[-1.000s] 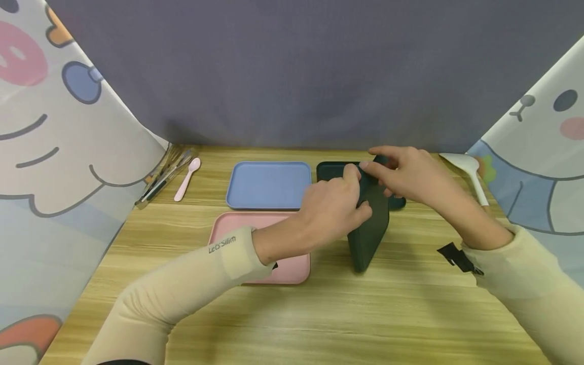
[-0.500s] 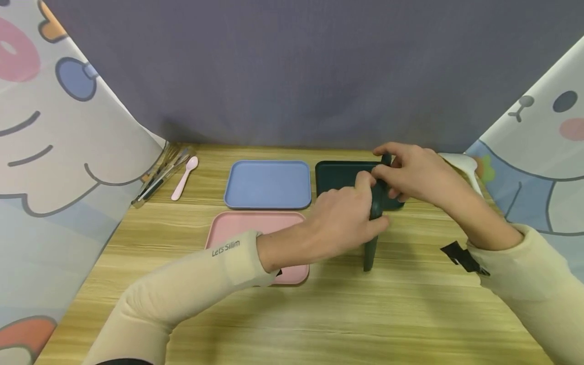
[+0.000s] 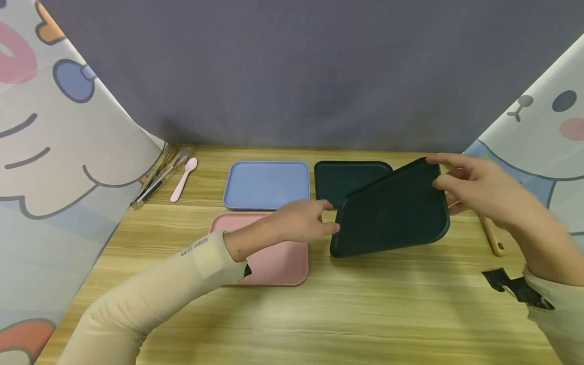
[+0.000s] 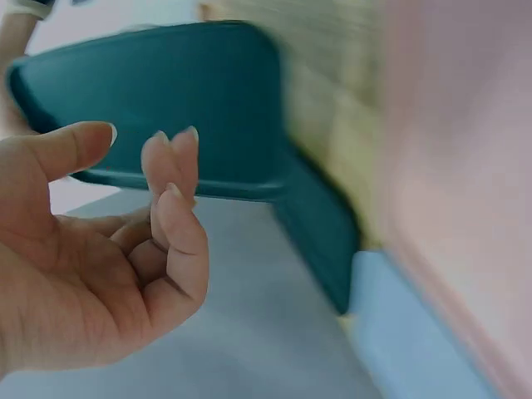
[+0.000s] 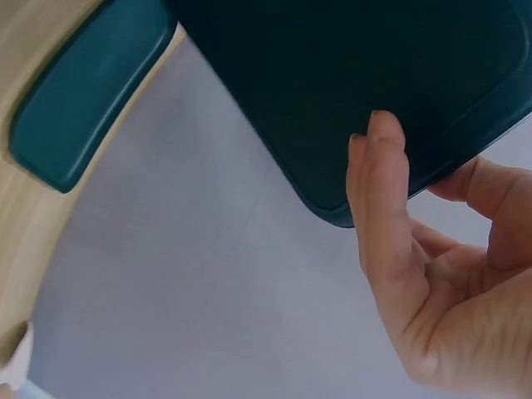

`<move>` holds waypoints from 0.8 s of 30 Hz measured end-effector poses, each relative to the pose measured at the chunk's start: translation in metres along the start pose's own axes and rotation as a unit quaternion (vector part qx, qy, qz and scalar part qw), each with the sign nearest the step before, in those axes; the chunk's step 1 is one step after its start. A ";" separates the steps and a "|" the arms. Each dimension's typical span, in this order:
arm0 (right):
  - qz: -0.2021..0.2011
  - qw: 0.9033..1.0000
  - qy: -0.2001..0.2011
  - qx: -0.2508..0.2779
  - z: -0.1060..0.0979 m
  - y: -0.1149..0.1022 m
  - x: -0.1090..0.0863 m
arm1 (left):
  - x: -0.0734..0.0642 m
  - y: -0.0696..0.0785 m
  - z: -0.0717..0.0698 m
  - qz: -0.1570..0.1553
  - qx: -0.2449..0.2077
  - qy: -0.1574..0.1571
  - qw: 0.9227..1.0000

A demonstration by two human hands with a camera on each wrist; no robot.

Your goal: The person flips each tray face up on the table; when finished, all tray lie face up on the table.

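Note:
My right hand (image 3: 488, 187) pinches a dark green tray (image 3: 392, 213) by its right edge, thumb on one face and fingers on the other, as the right wrist view confirms. The tray is raised and tilted, its flat side facing me. Beside its left edge is my left hand (image 3: 303, 220), over the pink tray (image 3: 285, 271). In the left wrist view the left hand (image 4: 125, 274) has loosely bent fingers with nothing between them. A second dark green tray (image 3: 344, 177) lies flat behind, its right part covered by the held one.
A blue tray (image 3: 269, 185) lies left of the flat green tray. Farther left are a pink spoon (image 3: 184, 180) and a bundle of metal utensils (image 3: 157, 177). The wooden handle (image 3: 493, 238) of a utensil shows under my right forearm. A grey curtain (image 3: 292, 76) closes off the back.
The held tray has turned from edge-on to showing its broad face, and has swung right with my right hand. My left hand has let go and drawn back to the left.

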State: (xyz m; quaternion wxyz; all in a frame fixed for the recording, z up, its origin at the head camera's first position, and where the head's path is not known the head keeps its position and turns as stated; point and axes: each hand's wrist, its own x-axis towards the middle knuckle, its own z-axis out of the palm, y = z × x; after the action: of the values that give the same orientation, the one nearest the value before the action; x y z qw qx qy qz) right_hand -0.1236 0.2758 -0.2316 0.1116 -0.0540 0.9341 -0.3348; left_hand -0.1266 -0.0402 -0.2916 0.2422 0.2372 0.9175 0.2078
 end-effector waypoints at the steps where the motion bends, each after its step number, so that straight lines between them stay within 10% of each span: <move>1: -0.001 1.000 -0.002 0.008 -0.002 0.006 -0.001 | 0.003 -0.007 0.002 -0.006 -0.007 -0.001 1.000; 6: 0.024 1.000 0.003 0.016 -0.007 0.024 -0.004 | 0.011 -0.034 0.014 -0.032 -0.126 -0.033 0.991; 13: 0.004 0.998 0.000 0.070 -0.005 0.046 -0.005 | 0.014 -0.046 0.030 -0.038 -0.334 -0.062 0.940; 24: -0.006 0.991 -0.023 0.135 0.000 0.069 -0.008 | 0.013 -0.054 0.030 -0.039 -0.413 -0.044 0.909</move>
State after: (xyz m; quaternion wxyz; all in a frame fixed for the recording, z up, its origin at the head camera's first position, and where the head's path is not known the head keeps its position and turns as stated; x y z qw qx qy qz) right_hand -0.1174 0.3304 -0.2747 0.1370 -0.0516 0.8775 -0.4568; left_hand -0.1383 -0.0682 -0.3466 0.3668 0.0886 0.7466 0.5479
